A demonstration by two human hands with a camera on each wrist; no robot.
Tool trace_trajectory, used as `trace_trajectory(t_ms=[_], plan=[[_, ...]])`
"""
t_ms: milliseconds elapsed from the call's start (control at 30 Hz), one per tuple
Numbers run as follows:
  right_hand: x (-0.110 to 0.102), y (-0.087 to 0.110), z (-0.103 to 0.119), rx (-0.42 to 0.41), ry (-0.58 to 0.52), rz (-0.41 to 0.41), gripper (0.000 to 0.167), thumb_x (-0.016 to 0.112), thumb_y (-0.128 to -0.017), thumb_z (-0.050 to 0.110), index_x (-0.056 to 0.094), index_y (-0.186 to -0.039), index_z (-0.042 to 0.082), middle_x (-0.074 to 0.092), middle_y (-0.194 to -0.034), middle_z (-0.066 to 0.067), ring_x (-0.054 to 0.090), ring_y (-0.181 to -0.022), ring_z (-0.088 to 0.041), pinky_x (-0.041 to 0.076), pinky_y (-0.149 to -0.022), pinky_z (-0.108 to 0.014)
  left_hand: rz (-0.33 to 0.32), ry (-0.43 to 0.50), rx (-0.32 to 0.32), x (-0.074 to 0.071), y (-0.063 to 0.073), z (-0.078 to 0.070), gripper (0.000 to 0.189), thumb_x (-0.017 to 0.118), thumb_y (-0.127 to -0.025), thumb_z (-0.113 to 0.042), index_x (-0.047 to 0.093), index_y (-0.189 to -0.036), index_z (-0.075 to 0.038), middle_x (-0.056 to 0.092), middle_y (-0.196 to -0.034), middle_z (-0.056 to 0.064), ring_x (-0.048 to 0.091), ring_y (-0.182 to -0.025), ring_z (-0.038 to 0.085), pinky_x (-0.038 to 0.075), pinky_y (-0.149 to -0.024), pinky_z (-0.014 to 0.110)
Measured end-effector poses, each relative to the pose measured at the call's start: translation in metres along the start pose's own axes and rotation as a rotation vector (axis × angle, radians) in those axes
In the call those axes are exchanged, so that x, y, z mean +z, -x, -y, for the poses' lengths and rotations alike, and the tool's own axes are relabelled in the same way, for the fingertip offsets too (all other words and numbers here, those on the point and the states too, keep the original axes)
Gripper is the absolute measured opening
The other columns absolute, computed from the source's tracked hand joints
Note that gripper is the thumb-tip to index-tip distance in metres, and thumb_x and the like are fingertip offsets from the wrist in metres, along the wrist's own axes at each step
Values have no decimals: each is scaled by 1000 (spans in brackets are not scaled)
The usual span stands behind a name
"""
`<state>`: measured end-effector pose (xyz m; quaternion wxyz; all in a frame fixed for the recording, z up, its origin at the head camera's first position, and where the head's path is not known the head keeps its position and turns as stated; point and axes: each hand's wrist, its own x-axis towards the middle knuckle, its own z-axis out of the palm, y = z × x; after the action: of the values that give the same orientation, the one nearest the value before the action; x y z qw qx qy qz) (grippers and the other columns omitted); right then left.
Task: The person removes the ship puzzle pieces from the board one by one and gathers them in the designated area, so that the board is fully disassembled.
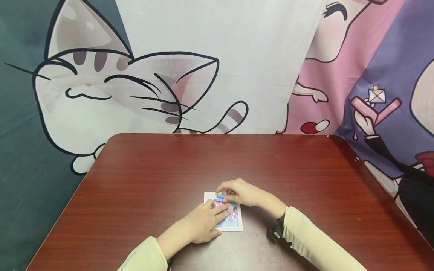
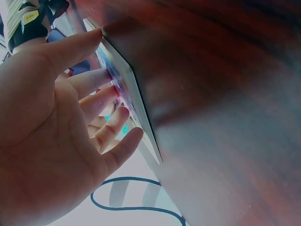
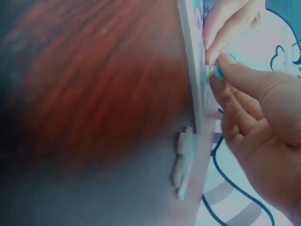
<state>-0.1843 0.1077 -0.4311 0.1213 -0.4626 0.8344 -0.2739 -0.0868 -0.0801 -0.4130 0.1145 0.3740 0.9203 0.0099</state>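
A small jigsaw puzzle (image 1: 234, 218) in a white-rimmed tray (image 1: 240, 228) lies flat on the table, its picture blue, pink and purple. My left hand (image 1: 205, 222) rests over the left side of it, fingers straight and fingertips on the picture. In the left wrist view the thumb reaches the tray's edge. Over the far part of the puzzle, my right hand (image 1: 242, 192) pinches a small blue puzzle piece (image 3: 218, 73) between thumb and fingertips, close to the surface. The fingers of both hands cover part of the picture.
A loose puzzle piece (image 3: 184, 162) lies on the table just past the tray in the right wrist view. The brown wooden table (image 1: 152, 169) has rounded far corners. Behind it hangs a cartoon cat cloth (image 1: 264, 67).
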Motion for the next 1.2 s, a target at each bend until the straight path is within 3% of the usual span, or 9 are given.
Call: trace_trajectory(t_ms=[100, 300, 600, 867, 1200], plan=[[1, 3, -1, -40, -3, -66, 20, 69, -84, 12, 67, -103, 10, 63, -83, 4, 54, -75, -3, 49, -67, -18, -1, 2, -1, 0, 0, 0, 62, 56, -89, -43, 36, -145, -23, 33, -149, -8, 38, -106, 11, 42, -84, 24], [-2, 8, -4, -66, -85, -189, 21, 68, -84, 11, 68, -105, 8, 68, -91, 0, 56, -73, -3, 50, -64, -18, 0, 5, -4, 0, -1, -1, 62, 56, -89, -44, 36, -145, -23, 34, -149, -10, 40, -107, 13, 41, -85, 25], [-12, 19, -5, -16, -77, -203, 21, 68, -85, 12, 66, -105, 8, 62, -79, 4, 53, -69, -3, 49, -62, -18, -14, 3, 0, 1, -2, -1, 63, 57, -89, -44, 37, -145, -23, 34, -148, -10, 39, -107, 12, 40, -84, 24], [-21, 41, -13, -14, -42, -248, 22, 68, -85, 13, 66, -106, 9, 61, -80, 5, 51, -69, -4, 48, -60, -19, -3, 26, 2, 2, -2, 0, 63, 57, -89, -44, 36, -145, -23, 33, -149, -10, 38, -108, 12, 39, -87, 25], [-34, 64, -24, 74, -53, -287, 21, 71, -82, 13, 68, -103, 12, 59, -77, 9, 51, -67, -4, 47, -58, -20, 35, 60, 12, -2, -2, 3, 62, 56, -90, -43, 35, -145, -23, 31, -150, -9, 38, -110, 12, 40, -88, 27]])
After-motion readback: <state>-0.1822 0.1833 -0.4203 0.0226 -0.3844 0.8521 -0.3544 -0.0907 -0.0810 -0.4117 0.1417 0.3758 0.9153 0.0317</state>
